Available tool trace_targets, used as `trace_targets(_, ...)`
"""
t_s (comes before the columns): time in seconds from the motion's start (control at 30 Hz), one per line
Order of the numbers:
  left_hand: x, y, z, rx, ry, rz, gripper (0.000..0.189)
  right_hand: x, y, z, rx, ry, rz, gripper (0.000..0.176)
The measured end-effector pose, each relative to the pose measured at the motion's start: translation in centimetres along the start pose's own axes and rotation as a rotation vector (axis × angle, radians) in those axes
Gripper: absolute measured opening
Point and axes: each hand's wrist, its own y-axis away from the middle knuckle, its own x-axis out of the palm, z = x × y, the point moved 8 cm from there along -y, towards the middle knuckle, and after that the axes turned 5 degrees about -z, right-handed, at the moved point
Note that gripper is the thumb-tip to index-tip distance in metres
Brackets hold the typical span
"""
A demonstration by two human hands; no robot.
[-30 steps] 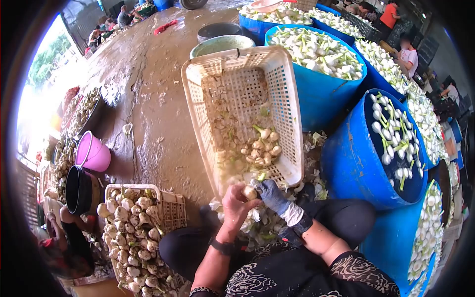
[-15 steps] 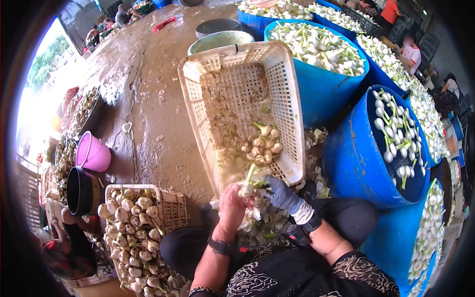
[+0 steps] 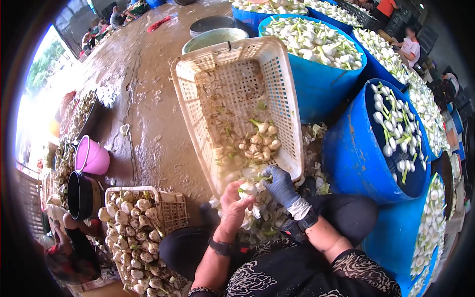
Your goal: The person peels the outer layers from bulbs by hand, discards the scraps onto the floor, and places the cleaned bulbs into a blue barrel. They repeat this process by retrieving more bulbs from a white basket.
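My bare left hand (image 3: 234,207) is closed around a whitish garlic bulb (image 3: 247,189), just in front of the near end of a plastic crate. My right hand (image 3: 283,187), in a blue-grey glove, is bent close to the bulb's right side with its fingers curled. What those fingers pinch is hidden. Inside the white slatted crate (image 3: 179,79) a small heap of garlic bulbs (image 3: 260,143) lies toward the near right corner. Loose pale skins (image 3: 260,220) and green scraps gather below my hands, between my legs.
At the lower left stands a crate heaped with unpeeled bulbs (image 3: 129,232). A pink bucket (image 3: 93,157) and a black bucket (image 3: 81,195) are behind it. Blue tubs (image 3: 354,148) of white bulbs line the right. Other people sit at the left edge and far back.
The bulb in my left hand has turned, and its green stalk no longer points up toward the crate. My gloved right hand has shifted slightly and its fingers are more curled.
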Motion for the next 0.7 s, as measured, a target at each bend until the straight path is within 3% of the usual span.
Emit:
trace_targets(0.07,-0.1,-0.1,0.4,-0.062,0.121,-0.014,0.048,0.3,0.1,-2.1,0.12,0.061,0.107,0.021)
trace_targets(0.13,-0.3,-0.1,0.6,-0.055,0.098,-0.01,0.049,-0.1,0.0,-0.8,0.035,0.003,0.049,0.029)
trace_targets(0.23,-0.4,-0.3,0.7,0.003,-0.02,-0.031,0.049,0.1,0.0,2.4,-0.146,-0.256,0.148,0.043)
trace_targets(0.33,-1.8,-0.7,1.6,0.114,-0.18,-0.091,0.047,1.0,0.8,3.2,-0.258,-0.063,0.234,0.043)
trace_targets(0.37,-2.5,-0.8,1.9,0.179,-0.248,-0.118,0.047,0.9,1.1,3.6,-0.359,-0.043,0.145,0.033)
trace_targets(0.47,-1.5,-0.1,1.5,0.048,-0.201,-0.098,0.046,0.9,0.8,3.5,-0.343,0.087,0.152,0.02)
trace_targets(0.6,-1.1,0.2,0.7,-0.097,-0.326,-0.066,0.044,1.1,0.9,2.2,-0.221,0.026,0.122,0.015)
trace_targets(0.7,0.1,0.4,0.6,-0.14,-0.074,0.004,0.043,1.2,0.8,0.6,-0.146,0.025,0.081,0.019)
